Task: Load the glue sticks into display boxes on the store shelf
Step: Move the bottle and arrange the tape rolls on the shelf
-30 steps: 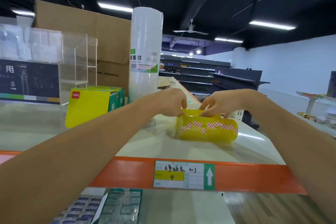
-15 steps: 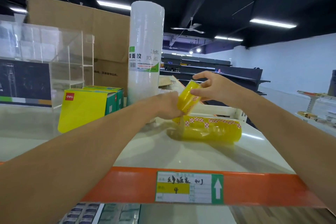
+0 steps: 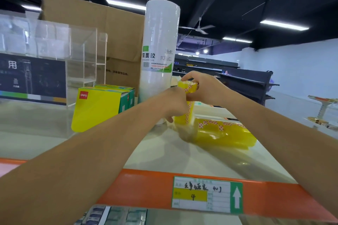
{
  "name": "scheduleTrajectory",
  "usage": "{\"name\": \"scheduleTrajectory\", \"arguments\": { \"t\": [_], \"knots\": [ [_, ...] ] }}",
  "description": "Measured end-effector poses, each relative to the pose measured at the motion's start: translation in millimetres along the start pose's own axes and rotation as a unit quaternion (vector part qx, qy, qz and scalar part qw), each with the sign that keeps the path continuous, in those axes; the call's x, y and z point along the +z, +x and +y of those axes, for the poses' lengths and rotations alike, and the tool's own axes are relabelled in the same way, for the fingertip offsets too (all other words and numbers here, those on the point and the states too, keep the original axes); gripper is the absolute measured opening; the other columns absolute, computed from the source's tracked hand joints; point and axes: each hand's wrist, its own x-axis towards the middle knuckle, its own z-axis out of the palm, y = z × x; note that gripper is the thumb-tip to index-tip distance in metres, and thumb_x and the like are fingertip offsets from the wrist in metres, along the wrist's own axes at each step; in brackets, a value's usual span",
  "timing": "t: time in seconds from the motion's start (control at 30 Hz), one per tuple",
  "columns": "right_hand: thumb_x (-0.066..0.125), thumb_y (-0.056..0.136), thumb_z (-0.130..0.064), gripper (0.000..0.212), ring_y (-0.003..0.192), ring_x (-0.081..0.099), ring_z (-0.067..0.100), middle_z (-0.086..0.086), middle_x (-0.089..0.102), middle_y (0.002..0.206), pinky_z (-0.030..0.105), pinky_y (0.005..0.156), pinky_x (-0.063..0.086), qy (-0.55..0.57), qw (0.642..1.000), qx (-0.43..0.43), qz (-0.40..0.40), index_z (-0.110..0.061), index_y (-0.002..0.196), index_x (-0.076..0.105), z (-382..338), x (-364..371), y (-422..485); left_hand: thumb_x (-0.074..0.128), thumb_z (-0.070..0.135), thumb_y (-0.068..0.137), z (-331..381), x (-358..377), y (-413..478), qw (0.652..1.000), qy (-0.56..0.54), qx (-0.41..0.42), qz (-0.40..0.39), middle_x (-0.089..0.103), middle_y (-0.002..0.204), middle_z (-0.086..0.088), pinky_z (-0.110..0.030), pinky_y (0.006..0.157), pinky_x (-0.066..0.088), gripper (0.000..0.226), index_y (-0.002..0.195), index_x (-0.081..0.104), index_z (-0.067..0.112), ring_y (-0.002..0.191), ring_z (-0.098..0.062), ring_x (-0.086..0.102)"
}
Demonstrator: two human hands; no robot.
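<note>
A yellow wrapped pack with red-and-white marks [image 3: 185, 113] stands upright on the pale shelf top [image 3: 164, 153]. My left hand [image 3: 173, 103] grips its middle from the left. My right hand [image 3: 203, 86] holds its top end, fingers curled over it. A second yellow wrapped pack [image 3: 225, 131] lies on its side just right of the upright one. Two yellow and green display boxes [image 3: 98, 106] stand to the left, near a clear acrylic display case [image 3: 54, 56].
A tall white wrapped roll [image 3: 159, 51] stands right behind my hands. A large cardboard box [image 3: 102, 29] sits at the back. The orange shelf edge [image 3: 139, 188] carries a handwritten label [image 3: 206, 194]. Packaged goods [image 3: 109, 215] lie on the shelf below.
Both hands pulled one yellow pack off the lying bundle, lifted it and turned it upright. It now stands on the shelf with my hands still on it.
</note>
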Motion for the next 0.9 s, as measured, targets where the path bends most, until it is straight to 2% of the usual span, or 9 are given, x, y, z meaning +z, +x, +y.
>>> {"name": "scheduleTrajectory", "arguments": {
  "t": [0.1, 0.27, 0.37, 0.47, 0.6, 0.67, 0.73, 0.83, 0.9],
  "knots": [
    [0.071, 0.081, -0.037, 0.052, 0.073, 0.050, 0.002, -0.013, 0.053, 0.090, 0.018, 0.059, 0.038, 0.008, 1.000, 0.009, -0.028, -0.027, 0.126, 0.046, 0, 1, -3, 0.049, 0.012, 0.092, 1, -1, -2, 1.000, -0.025, -0.005, -0.006, 0.058, 0.087, -0.015, -0.032, 0.065, 0.059, 0.008, 0.094, 0.052, 0.005, 0.071, -0.028, 0.070],
    [0.068, 0.085, -0.037, 0.061, 0.077, 0.049, -0.001, -0.015, 0.052, 0.098, 0.015, 0.063, 0.038, 0.038, 0.998, 0.017, -0.044, -0.031, 0.136, 0.036, 3, 0, -6, 0.049, 0.012, 0.092, 3, -2, -5, 0.999, -0.047, -0.006, 0.001, 0.058, 0.092, -0.015, -0.035, 0.066, 0.059, 0.019, 0.109, 0.051, 0.003, 0.074, -0.029, 0.069],
    [0.069, 0.085, -0.039, 0.066, 0.088, 0.052, 0.006, -0.010, 0.049, 0.112, 0.015, 0.066, 0.038, 0.036, 0.998, 0.017, -0.046, -0.032, 0.139, 0.034, 4, 1, -8, 0.051, 0.013, 0.092, 5, -4, -8, 0.999, -0.038, -0.005, 0.038, 0.058, 0.093, -0.014, -0.035, 0.064, 0.059, 0.032, 0.121, 0.041, 0.003, 0.072, -0.027, 0.068],
    [0.069, 0.084, -0.040, 0.067, 0.098, 0.053, 0.014, -0.008, 0.051, 0.111, 0.024, 0.075, 0.040, 0.037, 0.998, 0.026, -0.049, -0.031, 0.140, 0.033, 5, 0, -10, 0.051, 0.013, 0.092, 7, -4, -11, 0.998, -0.012, -0.002, 0.068, 0.056, 0.100, -0.014, -0.036, 0.064, 0.059, 0.049, 0.134, 0.027, 0.003, 0.074, -0.024, 0.066],
    [0.068, 0.084, -0.042, 0.068, 0.104, 0.057, 0.019, -0.001, 0.057, 0.109, 0.030, 0.088, 0.045, 0.029, 0.997, 0.044, -0.063, -0.032, 0.141, 0.031, 8, -2, -12, 0.051, 0.015, 0.093, 8, -6, -14, 0.997, -0.013, -0.002, 0.082, 0.056, 0.102, -0.014, -0.034, 0.062, 0.059, 0.059, 0.140, 0.018, 0.004, 0.073, -0.022, 0.065],
    [0.066, 0.084, -0.047, 0.070, 0.106, 0.057, 0.021, 0.003, 0.058, 0.114, 0.032, 0.089, 0.046, 0.022, 0.996, 0.057, -0.059, -0.034, 0.142, 0.030, 9, -4, -15, 0.052, 0.016, 0.091, 8, -6, -15, 0.994, 0.000, 0.014, 0.110, 0.057, 0.102, -0.014, -0.033, 0.057, 0.055, 0.053, 0.134, 0.024, 0.000, 0.073, -0.020, 0.061],
    [0.063, 0.085, -0.051, 0.070, 0.105, 0.056, 0.021, 0.002, 0.057, 0.116, 0.032, 0.087, 0.045, 0.017, 0.996, 0.077, -0.051, -0.034, 0.143, 0.028, 10, -9, -21, 0.054, 0.018, 0.090, 8, -7, -16, 0.987, 0.031, 0.042, 0.155, 0.058, 0.094, -0.010, -0.028, 0.052, 0.042, 0.040, 0.121, 0.035, 0.001, 0.072, -0.020, 0.054],
    [0.061, 0.086, -0.053, 0.070, 0.103, 0.057, 0.019, 0.001, 0.059, 0.119, 0.031, 0.086, 0.044, 0.003, 0.995, 0.094, -0.032, -0.030, 0.144, 0.029, 10, -13, -32, 0.054, 0.018, 0.089, 14, -10, -21, 0.973, 0.087, 0.078, 0.198, 0.049, 0.075, -0.002, -0.027, 0.057, 0.037, 0.012, 0.090, 0.048, 0.008, 0.072, -0.020, 0.051],
    [0.059, 0.086, -0.054, 0.071, 0.103, 0.058, 0.019, 0.002, 0.062, 0.121, 0.031, 0.083, 0.045, 0.001, 0.995, 0.100, -0.021, -0.026, 0.145, 0.030, 9, -13, -41, 0.054, 0.018, 0.087, 20, -12, -25, 0.973, 0.105, 0.099, 0.178, 0.045, 0.064, 0.000, -0.028, 0.057, 0.040, 0.022, 0.068, 0.047, 0.011, 0.066, -0.020, 0.051]
  ]
}}
